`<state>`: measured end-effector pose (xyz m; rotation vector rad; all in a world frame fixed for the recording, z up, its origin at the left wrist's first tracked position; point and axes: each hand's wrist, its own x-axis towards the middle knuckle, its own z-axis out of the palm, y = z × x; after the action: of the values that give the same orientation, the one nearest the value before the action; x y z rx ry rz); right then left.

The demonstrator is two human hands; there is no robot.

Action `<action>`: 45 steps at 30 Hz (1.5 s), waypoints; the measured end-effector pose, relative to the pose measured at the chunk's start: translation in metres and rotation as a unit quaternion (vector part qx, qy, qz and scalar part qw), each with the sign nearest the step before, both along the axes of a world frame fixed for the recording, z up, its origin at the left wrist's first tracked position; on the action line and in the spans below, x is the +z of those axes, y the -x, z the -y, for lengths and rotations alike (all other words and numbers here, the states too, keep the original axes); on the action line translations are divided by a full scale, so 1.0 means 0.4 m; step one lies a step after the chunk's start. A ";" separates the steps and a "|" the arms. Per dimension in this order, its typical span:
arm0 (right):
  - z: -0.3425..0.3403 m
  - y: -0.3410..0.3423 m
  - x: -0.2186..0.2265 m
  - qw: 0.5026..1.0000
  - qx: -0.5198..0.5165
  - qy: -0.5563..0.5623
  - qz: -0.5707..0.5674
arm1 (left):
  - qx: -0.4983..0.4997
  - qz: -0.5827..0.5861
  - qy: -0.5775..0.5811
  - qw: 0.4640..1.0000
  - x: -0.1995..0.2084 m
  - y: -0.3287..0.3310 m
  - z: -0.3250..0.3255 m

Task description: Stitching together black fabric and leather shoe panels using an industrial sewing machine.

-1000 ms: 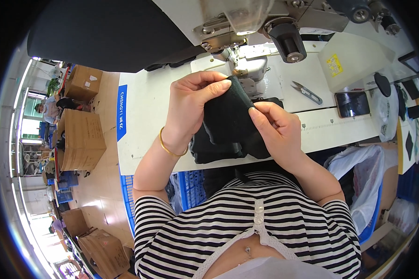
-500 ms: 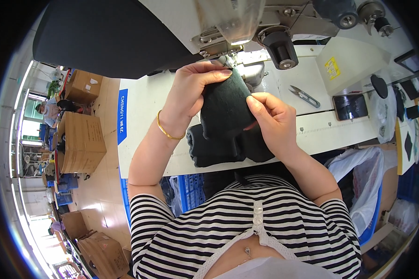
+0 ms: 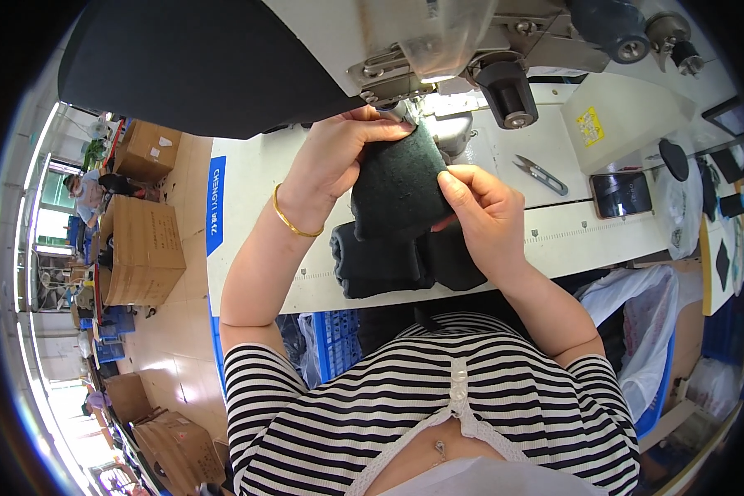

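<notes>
A dark fabric piece [image 3: 398, 186] hangs between my two hands, its top edge at the needle area of a sewing machine [image 3: 426, 74]. My left hand [image 3: 339, 149] pinches its upper left corner, close by the lit presser foot; a gold bangle circles that wrist. With thumb and fingers my right hand [image 3: 486, 217] grips the right edge of the same piece. Below it on the white table [image 3: 306, 277], near the front edge, lie more dark fabric pieces [image 3: 380, 269], folded or rolled, partly covered by the held one.
Thread snips [image 3: 541, 174] and a dark phone [image 3: 622, 195] rest on the table to the right. A blue crate lined with a white bag [image 3: 649, 331] stands below right. Cardboard boxes [image 3: 145, 248] line the floor at left, with another person [image 3: 87, 194] beyond.
The view has shifted slightly. Both hands keep their hold on the fabric piece, which has barely moved; its lower edge sits a little higher.
</notes>
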<state>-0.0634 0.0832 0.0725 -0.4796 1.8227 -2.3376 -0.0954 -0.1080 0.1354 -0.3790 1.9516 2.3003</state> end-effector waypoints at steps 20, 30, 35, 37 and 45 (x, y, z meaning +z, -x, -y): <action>-0.006 -0.014 0.008 0.999 0.028 0.016 0.023 | -0.034 -0.025 0.033 0.999 -0.026 0.019 0.032; -0.024 -0.027 0.001 0.999 0.042 -0.030 0.008 | -0.092 -0.025 0.039 0.995 -0.017 0.022 0.050; -0.027 -0.025 0.001 0.998 0.061 -0.013 0.017 | -0.095 -0.041 0.030 0.994 -0.021 0.022 0.050; -0.028 -0.024 -0.001 0.997 0.069 0.004 0.030 | -0.084 -0.052 0.038 0.994 -0.019 0.016 0.041; -0.021 -0.035 0.000 0.996 0.076 0.022 0.031 | -0.047 -0.047 0.050 0.997 -0.010 0.006 0.028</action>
<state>-0.0494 0.0916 0.0725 -0.5257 1.6503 -2.2677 -0.0977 -0.1193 0.1313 -0.1865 2.0862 2.2073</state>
